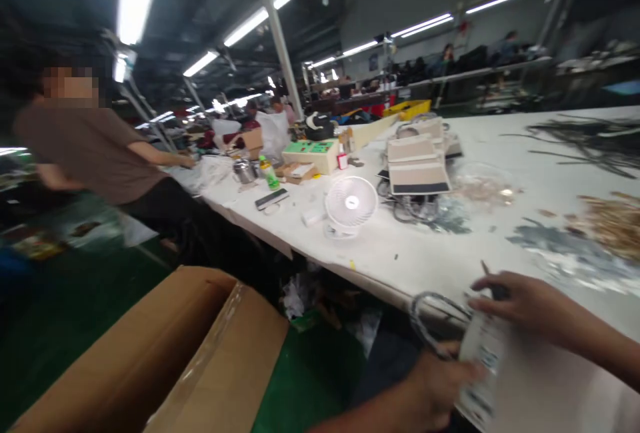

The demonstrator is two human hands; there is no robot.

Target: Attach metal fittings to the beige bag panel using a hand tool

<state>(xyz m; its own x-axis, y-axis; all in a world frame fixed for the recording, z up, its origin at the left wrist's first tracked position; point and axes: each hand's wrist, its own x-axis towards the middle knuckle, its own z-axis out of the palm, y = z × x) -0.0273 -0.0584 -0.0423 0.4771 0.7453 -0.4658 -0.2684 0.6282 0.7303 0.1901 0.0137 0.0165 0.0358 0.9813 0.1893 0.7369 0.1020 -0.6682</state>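
Left hand point(440, 380) clamped on clear-bagged item point(480, 360) with looped handle point(435, 316); right hand point(520, 303) fingers closed on its top edge over table point(400, 253); mid-bagging step; next probably needs seating it before open carton point(165, 353).

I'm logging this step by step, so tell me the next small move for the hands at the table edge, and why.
Probably draw the white bag fully onto the table. It hangs half over the edge, with the left hand gripping its lower side and the right hand pressing its top near the grey handle loop. The picture is blurred, so this is a tentative call.
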